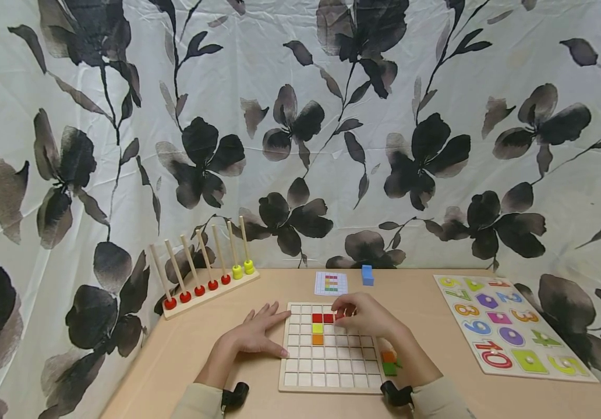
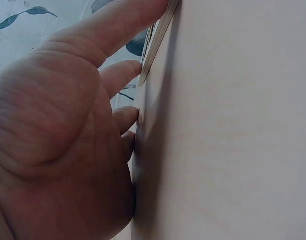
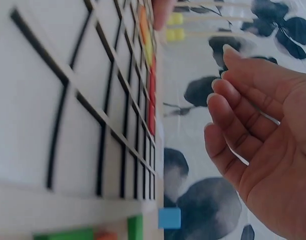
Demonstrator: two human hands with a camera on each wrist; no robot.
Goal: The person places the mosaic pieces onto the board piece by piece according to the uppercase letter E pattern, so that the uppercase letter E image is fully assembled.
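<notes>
A wooden grid board (image 1: 332, 366) with white squares lies on the table. Red tiles (image 1: 322, 318) sit side by side in an upper row, with a yellow tile (image 1: 318, 328) and an orange tile (image 1: 318, 339) below the leftmost one. My left hand (image 1: 253, 333) rests against the board's left edge, fingers spread and thumb on its side. Above the board's upper right part is my right hand (image 1: 366, 314), its fingers loosely bent. In the right wrist view, nothing shows between the right fingers (image 3: 225, 107). The right hand partly covers the end of the red row.
Orange pieces (image 1: 388, 356) and green pieces (image 1: 389, 369) lie by the board's right edge. Behind it are a pattern card (image 1: 331, 283) and blue blocks (image 1: 367, 275). A peg stand with beads (image 1: 211, 294) is at left, a number puzzle board (image 1: 512, 331) at right.
</notes>
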